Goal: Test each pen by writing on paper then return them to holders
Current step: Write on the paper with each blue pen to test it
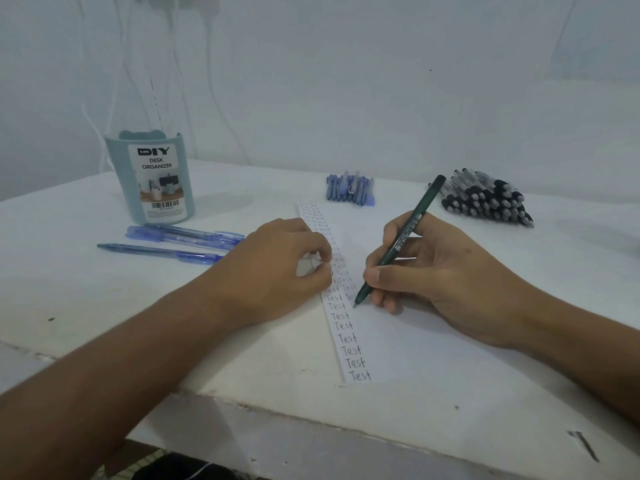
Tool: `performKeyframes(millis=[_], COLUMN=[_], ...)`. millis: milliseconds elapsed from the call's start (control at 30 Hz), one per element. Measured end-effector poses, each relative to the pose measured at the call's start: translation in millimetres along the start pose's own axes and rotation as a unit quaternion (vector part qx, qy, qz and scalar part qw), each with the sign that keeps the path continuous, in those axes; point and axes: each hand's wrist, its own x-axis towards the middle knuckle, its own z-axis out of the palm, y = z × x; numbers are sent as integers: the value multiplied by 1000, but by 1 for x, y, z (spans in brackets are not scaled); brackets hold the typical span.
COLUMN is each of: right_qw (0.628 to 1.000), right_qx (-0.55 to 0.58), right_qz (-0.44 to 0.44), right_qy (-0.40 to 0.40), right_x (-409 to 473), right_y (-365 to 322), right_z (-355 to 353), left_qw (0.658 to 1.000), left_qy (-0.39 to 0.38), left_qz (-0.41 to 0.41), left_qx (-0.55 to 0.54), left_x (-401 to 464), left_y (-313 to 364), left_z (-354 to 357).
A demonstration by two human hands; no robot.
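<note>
A white paper [398,341] lies on the table, with a column of handwritten "Test" words down its left edge. My right hand [433,271] grips a dark green pen [401,237] in a writing hold, and the tip touches the paper beside the column. My left hand [273,268] rests on the paper's left edge with its fingers loosely curled; I cannot see anything in it. A pale blue desk organizer [152,178] stands upright at the back left. A few blue pens [180,237] lie in front of it.
A small bundle of blue pens [349,188] lies behind the paper. A large pile of black-tipped clear pens [488,199] lies at the back right. The white table's front edge [311,420] runs close below my arms. A wall stands behind.
</note>
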Motion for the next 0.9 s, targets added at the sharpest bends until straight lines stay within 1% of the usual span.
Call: performKeyframes(millis=[300, 400, 733, 900], right_qw=[1000, 1000, 1000, 1000], right_qx=[14, 3, -1, -13], right_qz=[-1, -4, -3, -1], right_qy=[16, 6, 22, 15], right_x=[0, 0, -1, 0], right_y=[0, 1, 0, 1], right_z=[-1, -1, -2, -1], left_qw=[1000, 1000, 1000, 1000], left_qy=[0, -1, -2, -3], left_qz=[4, 3, -1, -4], left_qx=[-2, -1, -8, -7], left_x=[0, -1, -1, -1], left_y=[0, 0, 1, 2], left_z=[0, 0, -1, -1])
